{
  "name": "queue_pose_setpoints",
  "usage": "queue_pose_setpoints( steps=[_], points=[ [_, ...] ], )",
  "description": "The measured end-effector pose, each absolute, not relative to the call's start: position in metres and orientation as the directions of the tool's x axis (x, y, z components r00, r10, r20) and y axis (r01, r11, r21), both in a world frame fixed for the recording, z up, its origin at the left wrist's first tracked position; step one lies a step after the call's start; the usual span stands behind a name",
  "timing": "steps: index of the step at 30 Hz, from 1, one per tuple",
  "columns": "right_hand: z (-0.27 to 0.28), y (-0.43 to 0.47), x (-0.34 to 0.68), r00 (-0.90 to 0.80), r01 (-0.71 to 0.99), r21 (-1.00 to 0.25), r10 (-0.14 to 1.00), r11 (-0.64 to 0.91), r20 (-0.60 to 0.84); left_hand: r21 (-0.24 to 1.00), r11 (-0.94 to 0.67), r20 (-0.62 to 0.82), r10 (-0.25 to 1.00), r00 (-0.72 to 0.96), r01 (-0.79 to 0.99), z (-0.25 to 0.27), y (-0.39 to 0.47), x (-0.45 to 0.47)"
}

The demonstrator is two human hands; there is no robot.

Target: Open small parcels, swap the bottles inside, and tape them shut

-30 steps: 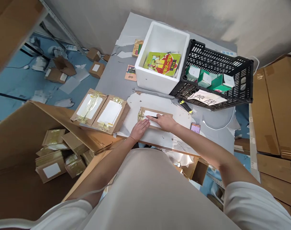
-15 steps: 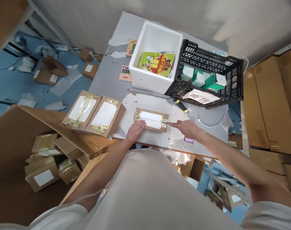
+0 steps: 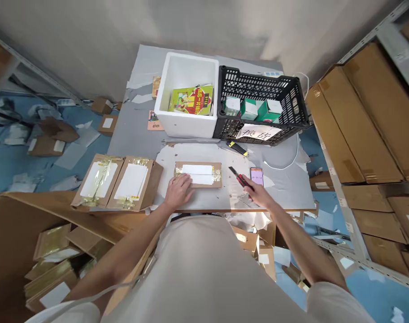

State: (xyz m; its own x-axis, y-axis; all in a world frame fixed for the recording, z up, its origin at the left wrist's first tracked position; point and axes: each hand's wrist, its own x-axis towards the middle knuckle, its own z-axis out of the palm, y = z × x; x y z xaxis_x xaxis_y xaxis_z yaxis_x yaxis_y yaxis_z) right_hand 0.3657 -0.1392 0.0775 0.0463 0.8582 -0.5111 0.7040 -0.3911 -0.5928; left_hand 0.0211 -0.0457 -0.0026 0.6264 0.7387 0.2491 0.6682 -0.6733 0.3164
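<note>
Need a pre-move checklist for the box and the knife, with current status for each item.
1. Left hand on the box: ok, fingers rest at its near left corner.
2. Knife held in the right hand: ok.
3. Knife clear of the box and left hand: ok, it is off to the right with a visible gap.
4. Blade retracted: not ok, it looks extended.
5. Box top cut right through: cannot tell; a thin line runs lengthwise, its depth unclear.

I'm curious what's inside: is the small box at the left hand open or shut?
Shut: the small box shows a flat top, with no flap raised.
</note>
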Motion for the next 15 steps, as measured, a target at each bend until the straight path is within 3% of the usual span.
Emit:
queue_pose_setpoints(
  steps=[3, 7, 11, 15],
  points=[
    [0.046, -0.146, 0.344, 0.098, 0.341, -0.757, 0.822, -0.557, -0.561, 0.275, -0.673, 0.233, 0.74, 0.632, 0.687, 0.01, -0.019, 0.03],
    [0.025, -0.146, 0.328, 0.045, 0.137, -0.839, 0.849, -0.527, -0.526, 0.248, -0.69, 0.15, 0.721, 0.677, 0.68, 0.006, 0.008, 0.039],
    [0.028, -0.143, 0.328, 0.001, 0.151, -0.827, 0.836, -0.542, -0.548, 0.262, -0.698, 0.14, 0.71, 0.69, 0.666, -0.001, 0.01, 0.039],
    [0.044, -0.133, 0.333, -0.029, 0.332, -0.787, 0.829, -0.519, -0.559, 0.292, -0.665, 0.154, 0.742, 0.653, 0.687, 0.0, 0.004, 0.039]
  ],
)
